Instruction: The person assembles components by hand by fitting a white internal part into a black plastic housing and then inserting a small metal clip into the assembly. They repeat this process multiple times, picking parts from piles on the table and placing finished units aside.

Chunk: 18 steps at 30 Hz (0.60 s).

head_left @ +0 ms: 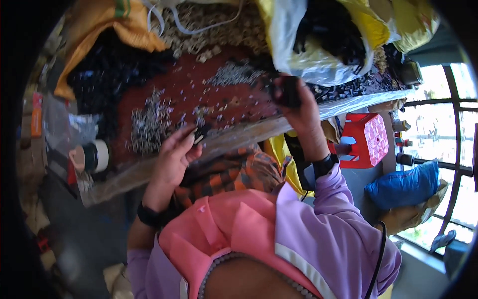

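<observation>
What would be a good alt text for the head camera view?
The left hand holds a small dark piece and the right hand grips a blurred black object, above a cluttered red tabletop. Small grey pieces and black parts lie there in piles; an open plastic bag stands beyond.

The view comes from the left one of two fisheye cameras worn on the person's head, looking steeply down and forward over the pink garment (219, 214) to the table (191, 70). It sits near the body: the garment looms large, the left hand (172, 154) and right hand (303, 112) lie beyond it, and the table's far side shows smaller. The wide lens also takes in the window (435, 127) on the right, bending its bars, inside a dark round rim.
</observation>
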{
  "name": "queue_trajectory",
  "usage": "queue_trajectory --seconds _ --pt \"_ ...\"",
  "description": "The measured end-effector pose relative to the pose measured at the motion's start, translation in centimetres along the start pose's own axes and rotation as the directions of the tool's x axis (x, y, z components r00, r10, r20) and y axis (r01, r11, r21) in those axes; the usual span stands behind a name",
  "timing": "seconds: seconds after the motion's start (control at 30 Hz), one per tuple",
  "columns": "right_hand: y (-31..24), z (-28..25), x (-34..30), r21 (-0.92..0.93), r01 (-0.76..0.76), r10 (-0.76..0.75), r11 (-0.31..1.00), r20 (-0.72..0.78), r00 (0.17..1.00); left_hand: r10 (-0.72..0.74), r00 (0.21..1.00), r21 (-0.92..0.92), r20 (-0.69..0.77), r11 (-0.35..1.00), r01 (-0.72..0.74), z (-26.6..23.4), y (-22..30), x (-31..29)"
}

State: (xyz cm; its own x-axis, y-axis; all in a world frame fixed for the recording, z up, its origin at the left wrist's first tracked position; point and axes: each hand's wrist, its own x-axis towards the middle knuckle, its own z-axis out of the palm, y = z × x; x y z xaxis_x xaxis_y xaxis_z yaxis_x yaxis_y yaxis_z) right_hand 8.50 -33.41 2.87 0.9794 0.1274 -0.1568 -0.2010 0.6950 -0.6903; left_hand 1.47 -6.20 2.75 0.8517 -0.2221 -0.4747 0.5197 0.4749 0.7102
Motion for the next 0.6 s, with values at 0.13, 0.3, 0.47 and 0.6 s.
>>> queue_trajectory --seconds 0.13,0.3,0.47,0.6 --pt "4.8 4.0 -2.6 -0.621 -0.128 0.345 0.773 0.242 0.907 -0.003 0.999 0.033 0.054 0.999 0.001 0.5 0.6 -0.5" --pt "6.4 6.3 -2.4 -0.846 0.305 0.314 0.437 0.461 0.83 0.048 0.99 0.168 0.133 0.983 -0.07 -1.0 1.0 -1.5" --pt "6.2 7.1 -1.6 -0.8 0.542 0.261 0.257 0.598 0.758 0.074 0.992 0.252 0.101 0.963 -0.097 -2.1 0.9 -1.6" --pt "6.3 7.4 -1.8 -0.829 0.431 0.237 0.356 0.527 0.817 0.063 0.995 0.223 0.076 0.972 -0.078 -2.2 0.4 -1.2"
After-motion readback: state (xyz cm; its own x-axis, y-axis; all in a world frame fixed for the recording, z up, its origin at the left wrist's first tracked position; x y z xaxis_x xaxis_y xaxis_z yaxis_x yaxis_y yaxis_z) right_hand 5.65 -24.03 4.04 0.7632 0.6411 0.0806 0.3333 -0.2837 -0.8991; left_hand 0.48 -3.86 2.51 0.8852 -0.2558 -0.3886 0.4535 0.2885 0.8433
